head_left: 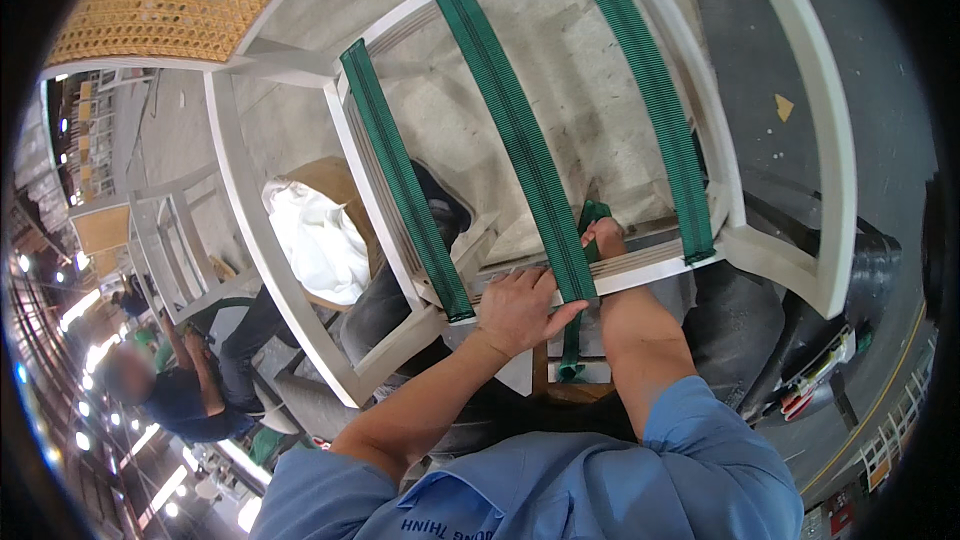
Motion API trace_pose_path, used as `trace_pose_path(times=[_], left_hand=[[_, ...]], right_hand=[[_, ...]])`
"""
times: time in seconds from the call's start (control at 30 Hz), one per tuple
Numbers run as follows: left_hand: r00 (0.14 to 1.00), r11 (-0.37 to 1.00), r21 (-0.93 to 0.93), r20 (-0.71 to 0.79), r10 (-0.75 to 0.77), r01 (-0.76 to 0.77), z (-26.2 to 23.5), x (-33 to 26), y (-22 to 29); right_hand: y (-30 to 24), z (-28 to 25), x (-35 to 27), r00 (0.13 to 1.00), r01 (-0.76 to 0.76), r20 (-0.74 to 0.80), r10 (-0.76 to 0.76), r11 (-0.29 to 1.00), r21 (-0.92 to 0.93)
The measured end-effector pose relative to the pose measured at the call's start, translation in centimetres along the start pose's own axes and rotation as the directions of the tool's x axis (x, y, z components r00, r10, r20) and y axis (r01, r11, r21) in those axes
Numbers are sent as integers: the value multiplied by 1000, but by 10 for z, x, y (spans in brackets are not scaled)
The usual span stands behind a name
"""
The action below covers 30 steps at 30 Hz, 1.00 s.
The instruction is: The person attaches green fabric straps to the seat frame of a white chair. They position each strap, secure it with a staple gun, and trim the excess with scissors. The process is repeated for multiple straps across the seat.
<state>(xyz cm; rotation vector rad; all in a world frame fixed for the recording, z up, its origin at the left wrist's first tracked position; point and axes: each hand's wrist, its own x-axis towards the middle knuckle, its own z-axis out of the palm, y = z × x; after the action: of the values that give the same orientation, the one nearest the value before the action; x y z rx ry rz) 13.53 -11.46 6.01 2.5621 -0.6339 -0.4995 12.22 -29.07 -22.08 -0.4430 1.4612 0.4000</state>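
A white wooden chair frame (780,250) lies tipped in front of me, its seat opening crossed by three green webbing straps. My left hand (520,310) presses flat on the near seat rail, thumb against the lower end of the middle green strap (520,130). My right hand (603,236) reaches up behind that rail and grips a loose green strap (572,345) whose tail hangs down below the rail. The left green strap (405,180) and the right green strap (655,90) are fixed at both rails.
A woven cane chair back (170,0) fills the upper left. A brown bag with white filling (320,235) sits under the frame. More white chair frames (170,230) stand at left, where another person (185,390) in dark blue sits working. A tool with red parts (820,375) lies at right.
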Motion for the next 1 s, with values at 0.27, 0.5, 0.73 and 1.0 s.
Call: trace_pose_path(times=[0.27,0.5,0.73,1.0], left_hand=[[998,999,18,56,-33,32,6,7,-2],[993,991,120,100,-63,51,5,8,4],[982,994,91,169,-78,63,8,5,0],[979,994,-3,176,-106,108,7,13,2]], right_hand=[[10,5,22,989,100,107,-100,995,5],[16,9,28,985,147,91,-144,989,-25],[38,-4,81,967,253,178,-181,720,-646],[19,34,106,994,-102,-72,-83,-444,-890]])
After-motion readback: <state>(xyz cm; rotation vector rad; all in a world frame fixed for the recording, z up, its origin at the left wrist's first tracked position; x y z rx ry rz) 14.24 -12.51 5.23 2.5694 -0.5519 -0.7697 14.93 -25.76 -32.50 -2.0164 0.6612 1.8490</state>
